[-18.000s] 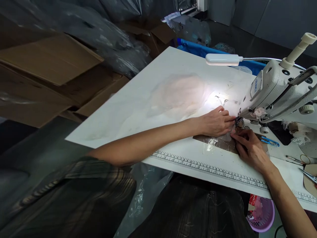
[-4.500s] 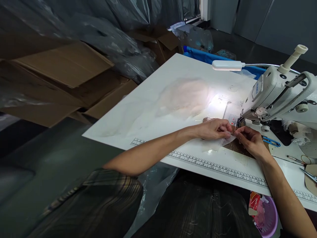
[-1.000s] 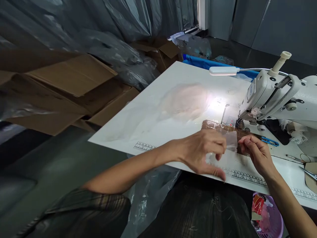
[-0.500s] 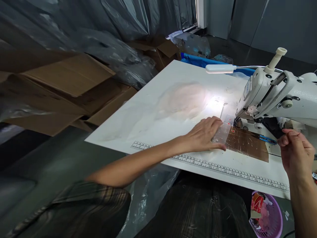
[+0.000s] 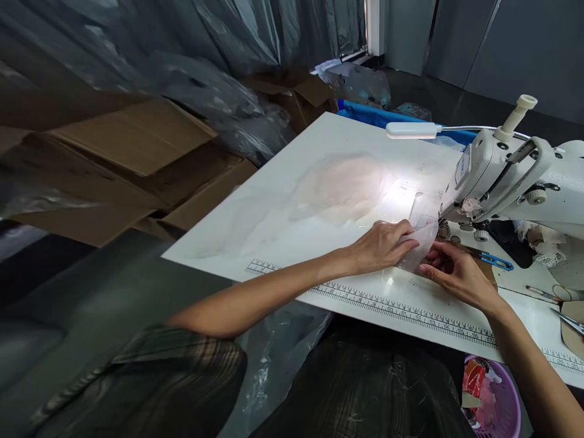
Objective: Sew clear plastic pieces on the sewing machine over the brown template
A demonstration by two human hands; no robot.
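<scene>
My left hand (image 5: 385, 244) pinches a folded piece of thin, sheer white fabric (image 5: 425, 238) between thumb and fingers. This fabric stands partly raised just left of the needle area of a white sewing machine (image 5: 495, 176). At its right edge is my right hand (image 5: 456, 275), fingers loosely curled and the thumb apart from them, the thumb tip at the fabric's lower edge. Whether that thumb touches the fabric I cannot tell. Blue-handled thread snips (image 5: 495, 260) lie right of this hand, over a brown plate (image 5: 490, 277) mostly hidden by the hand.
A pale, sheer heap of fabric (image 5: 344, 185) lies on the white table (image 5: 228, 243), lit by a lamp (image 5: 413, 130). Scissors (image 5: 570, 321) rest at the right edge. Cardboard boxes (image 5: 132, 137) stand left; a purple basket (image 5: 508, 395) with scraps is below.
My right hand has moved left from beside the machine to the fabric. My left hand has closed on the fabric and lifted part of it. The view has shifted slightly.
</scene>
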